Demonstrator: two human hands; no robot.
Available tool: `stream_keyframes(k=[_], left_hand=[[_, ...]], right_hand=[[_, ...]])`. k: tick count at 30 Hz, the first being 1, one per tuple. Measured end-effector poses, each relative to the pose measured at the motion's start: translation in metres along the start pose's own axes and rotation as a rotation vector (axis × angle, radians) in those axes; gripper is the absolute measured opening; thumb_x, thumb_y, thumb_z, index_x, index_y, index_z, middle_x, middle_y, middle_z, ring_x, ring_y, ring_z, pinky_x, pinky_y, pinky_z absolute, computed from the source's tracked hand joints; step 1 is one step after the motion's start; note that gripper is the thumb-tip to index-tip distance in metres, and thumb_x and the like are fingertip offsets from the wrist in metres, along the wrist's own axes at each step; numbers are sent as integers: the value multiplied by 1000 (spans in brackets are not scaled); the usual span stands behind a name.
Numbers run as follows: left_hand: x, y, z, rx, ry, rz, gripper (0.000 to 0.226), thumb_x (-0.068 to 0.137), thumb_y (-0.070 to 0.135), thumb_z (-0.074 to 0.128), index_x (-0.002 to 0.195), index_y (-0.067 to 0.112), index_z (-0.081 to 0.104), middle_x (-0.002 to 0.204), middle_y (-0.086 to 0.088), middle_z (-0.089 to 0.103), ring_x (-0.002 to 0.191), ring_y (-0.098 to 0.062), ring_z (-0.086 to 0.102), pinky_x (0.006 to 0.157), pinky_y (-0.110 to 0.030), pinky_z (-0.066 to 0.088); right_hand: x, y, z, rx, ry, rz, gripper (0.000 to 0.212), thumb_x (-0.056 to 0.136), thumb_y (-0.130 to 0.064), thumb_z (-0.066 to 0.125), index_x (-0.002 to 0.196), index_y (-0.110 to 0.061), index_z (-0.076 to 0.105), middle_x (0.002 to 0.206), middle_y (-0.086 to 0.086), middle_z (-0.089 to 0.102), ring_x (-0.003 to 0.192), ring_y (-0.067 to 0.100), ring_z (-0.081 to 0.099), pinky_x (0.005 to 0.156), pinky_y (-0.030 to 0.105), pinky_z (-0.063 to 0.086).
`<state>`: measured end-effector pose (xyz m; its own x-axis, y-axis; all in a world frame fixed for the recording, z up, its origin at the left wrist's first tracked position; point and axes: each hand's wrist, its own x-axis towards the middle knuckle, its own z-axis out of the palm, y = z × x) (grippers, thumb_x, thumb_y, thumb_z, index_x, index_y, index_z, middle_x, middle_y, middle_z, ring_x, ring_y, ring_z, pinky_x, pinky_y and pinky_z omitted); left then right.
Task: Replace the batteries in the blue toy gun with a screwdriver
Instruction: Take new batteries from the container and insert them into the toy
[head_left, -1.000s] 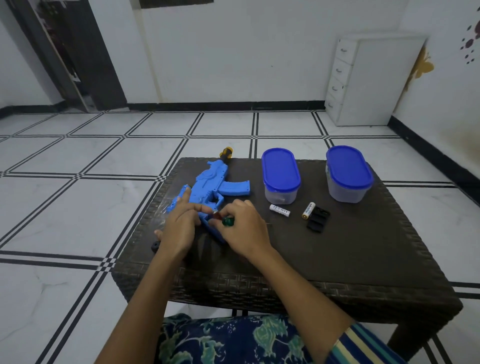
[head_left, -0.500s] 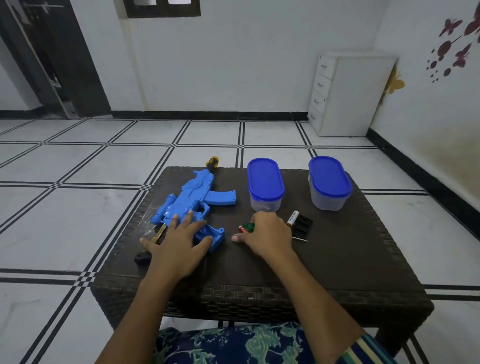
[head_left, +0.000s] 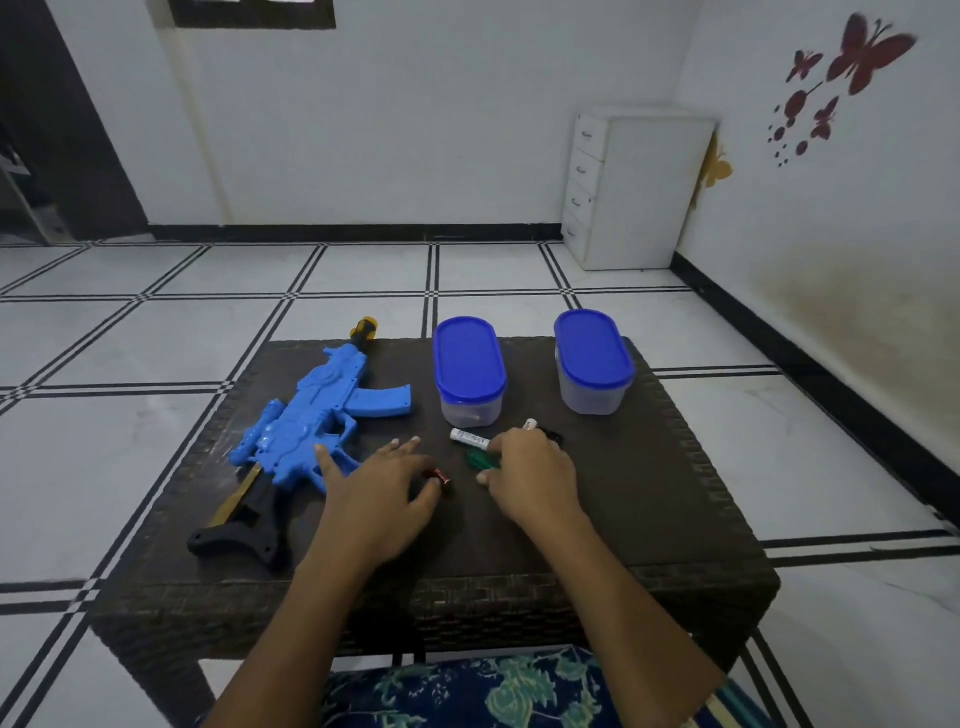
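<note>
The blue toy gun (head_left: 322, 415) lies on the left half of the dark woven table (head_left: 649, 519), its black stock (head_left: 239, 535) toward me. My left hand (head_left: 379, 488) rests flat by the gun's grip with fingers spread, its thumb beside a small red-ended item (head_left: 441, 475). My right hand (head_left: 530, 473) is curled palm down over a blurred green item (head_left: 475, 460), which sits between thumb and fingers. A white battery (head_left: 470, 438) lies at its fingertips. A second battery (head_left: 529, 424) and a black cover (head_left: 555, 435) peek out behind it.
Two clear containers with blue lids (head_left: 470, 364) (head_left: 592, 353) stand at the back of the table. A yellow-and-black tip (head_left: 363, 330) shows at the gun's far end. A white drawer unit (head_left: 639, 192) stands against the far wall.
My left hand has come off the gun and moved right toward the red-ended item. That item now lies apart from the green one. The white battery is uncovered again.
</note>
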<state>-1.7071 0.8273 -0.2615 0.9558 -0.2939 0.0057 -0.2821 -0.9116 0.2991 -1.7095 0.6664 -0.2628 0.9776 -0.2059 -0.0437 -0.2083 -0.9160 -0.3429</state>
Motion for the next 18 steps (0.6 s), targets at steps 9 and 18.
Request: stream_keyframes(k=[9, 18], left_hand=[[42, 50, -22, -158, 292, 400, 27, 89, 32, 50, 106, 20, 68, 103, 3, 71, 93, -19, 65, 77, -37, 53], [163, 131, 3, 185, -29, 704, 46, 92, 45, 52, 130, 20, 56, 140, -1, 52, 125, -21, 51, 101, -39, 43]], right_hand=[[15, 83, -20, 601, 562, 208, 68, 70, -26, 86, 127, -9, 54, 124, 5, 55, 118, 21, 50, 94, 31, 46], [63, 140, -19, 723, 392, 192, 77, 50, -39, 93, 117, -24, 56, 111, -4, 66, 100, 15, 63, 81, 34, 56]])
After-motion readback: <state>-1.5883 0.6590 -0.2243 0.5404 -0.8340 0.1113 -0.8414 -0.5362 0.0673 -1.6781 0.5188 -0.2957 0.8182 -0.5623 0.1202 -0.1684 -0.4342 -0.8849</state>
